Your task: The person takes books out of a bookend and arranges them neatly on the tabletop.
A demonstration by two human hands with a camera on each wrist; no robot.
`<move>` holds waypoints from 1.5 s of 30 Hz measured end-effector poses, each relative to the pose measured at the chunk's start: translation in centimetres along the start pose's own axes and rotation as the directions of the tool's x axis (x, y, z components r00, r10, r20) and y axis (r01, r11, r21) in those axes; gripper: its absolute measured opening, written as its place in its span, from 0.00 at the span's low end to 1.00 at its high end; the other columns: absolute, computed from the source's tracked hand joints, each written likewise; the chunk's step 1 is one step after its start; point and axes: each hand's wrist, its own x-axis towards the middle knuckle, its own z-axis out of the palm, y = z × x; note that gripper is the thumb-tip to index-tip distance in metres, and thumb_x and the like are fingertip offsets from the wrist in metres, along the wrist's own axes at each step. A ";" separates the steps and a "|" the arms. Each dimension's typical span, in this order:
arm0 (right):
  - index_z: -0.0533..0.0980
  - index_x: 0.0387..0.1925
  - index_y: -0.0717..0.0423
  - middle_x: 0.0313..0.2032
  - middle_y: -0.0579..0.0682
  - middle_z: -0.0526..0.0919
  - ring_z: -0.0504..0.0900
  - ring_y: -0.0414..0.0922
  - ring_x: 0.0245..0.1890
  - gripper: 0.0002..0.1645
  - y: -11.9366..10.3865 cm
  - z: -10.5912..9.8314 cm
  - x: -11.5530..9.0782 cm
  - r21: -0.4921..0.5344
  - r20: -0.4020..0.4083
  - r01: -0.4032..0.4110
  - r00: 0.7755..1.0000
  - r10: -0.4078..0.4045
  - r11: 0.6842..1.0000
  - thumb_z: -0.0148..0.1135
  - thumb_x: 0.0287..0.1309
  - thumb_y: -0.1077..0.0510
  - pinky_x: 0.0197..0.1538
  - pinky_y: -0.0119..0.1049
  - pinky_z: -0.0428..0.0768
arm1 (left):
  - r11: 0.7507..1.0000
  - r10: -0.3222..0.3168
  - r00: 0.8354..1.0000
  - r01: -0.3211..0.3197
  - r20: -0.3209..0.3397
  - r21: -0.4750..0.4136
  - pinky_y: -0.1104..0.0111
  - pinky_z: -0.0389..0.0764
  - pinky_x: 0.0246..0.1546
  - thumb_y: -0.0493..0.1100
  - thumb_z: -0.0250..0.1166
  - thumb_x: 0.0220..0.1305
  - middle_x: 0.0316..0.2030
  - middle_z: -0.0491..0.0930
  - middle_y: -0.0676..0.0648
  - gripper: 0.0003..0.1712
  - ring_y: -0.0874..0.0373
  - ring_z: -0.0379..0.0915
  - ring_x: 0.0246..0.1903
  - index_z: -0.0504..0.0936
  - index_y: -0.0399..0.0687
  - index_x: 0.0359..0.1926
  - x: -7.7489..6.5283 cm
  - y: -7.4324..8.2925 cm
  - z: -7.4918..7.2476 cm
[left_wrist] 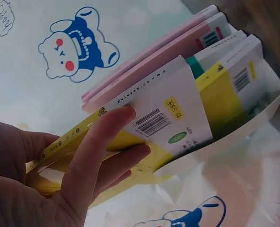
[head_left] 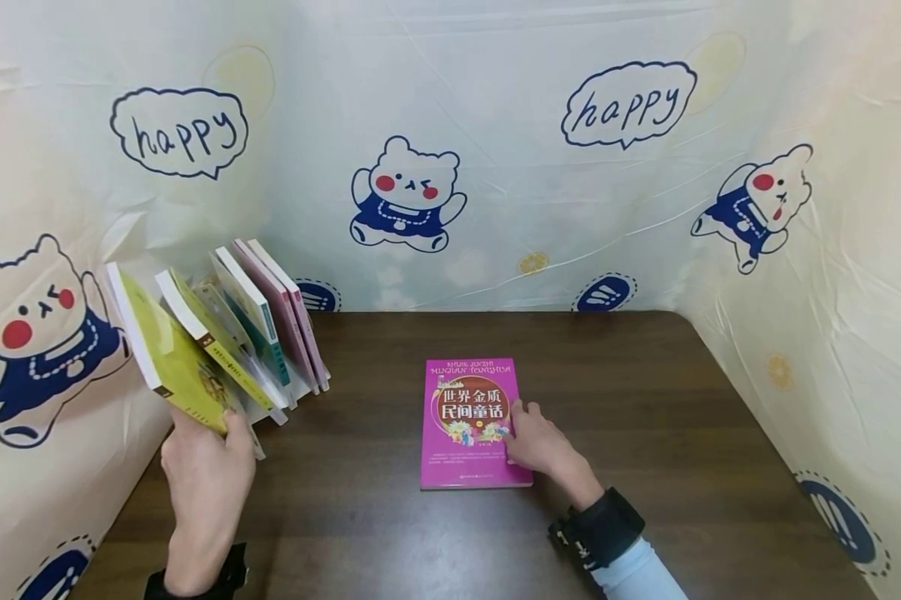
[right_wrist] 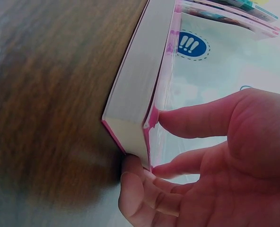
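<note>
My left hand (head_left: 208,467) grips a yellow-green book (head_left: 176,354) by its lower end, at the near side of a leaning row of books. In the left wrist view its fingers lie over the barcoded cover, with the spine along the hand. My right hand (head_left: 543,446) holds the right edge of a pink book (head_left: 465,471), which lies face up with white Chinese lettering on its cover. In the right wrist view the thumb (right_wrist: 192,120) touches the cover's edge, and other fingertips curl against the pages.
Beside the left hand's book lean another yellow book (head_left: 228,367), a white-and-teal book (head_left: 251,300) and pink books (head_left: 285,308). A thin white holder (left_wrist: 272,111) edges the row. The brown table (head_left: 375,533) meets a printed curtain (head_left: 510,208) at back and sides.
</note>
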 end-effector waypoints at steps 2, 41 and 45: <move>0.55 0.79 0.70 0.66 0.70 0.67 0.79 0.55 0.46 0.47 0.0 0.0 0.0 -0.003 0.002 -0.001 1.000 0.001 1.000 0.66 0.71 0.53 0.43 0.48 0.83 | 1.000 -0.001 1.000 0.001 -0.002 0.003 0.36 0.76 0.32 0.35 0.54 0.71 0.50 0.78 0.22 0.32 0.26 0.79 0.41 0.60 0.35 0.74 -0.2 0.3 -0.2; 0.56 0.80 0.69 0.68 0.71 0.66 0.79 0.57 0.49 0.47 -0.1 -0.1 -0.2 -0.005 0.000 0.000 1.000 0.000 1.000 0.66 0.71 0.53 0.48 0.52 0.84 | 0.998 -0.031 0.996 0.026 0.084 0.062 0.59 0.75 0.23 0.36 0.58 0.73 0.55 0.76 0.24 0.32 0.33 0.79 0.41 0.60 0.37 0.73 -2.7 3.9 -2.9; 0.55 0.80 0.69 0.67 0.71 0.67 0.79 0.57 0.48 0.48 -0.1 -0.1 -0.1 -0.008 0.002 -0.004 1.000 0.004 1.000 0.66 0.71 0.53 0.46 0.50 0.84 | 0.998 -0.030 0.994 0.025 0.101 0.055 0.53 0.78 0.24 0.36 0.58 0.73 0.57 0.75 0.24 0.33 0.31 0.80 0.42 0.59 0.38 0.75 -3.0 4.4 -3.2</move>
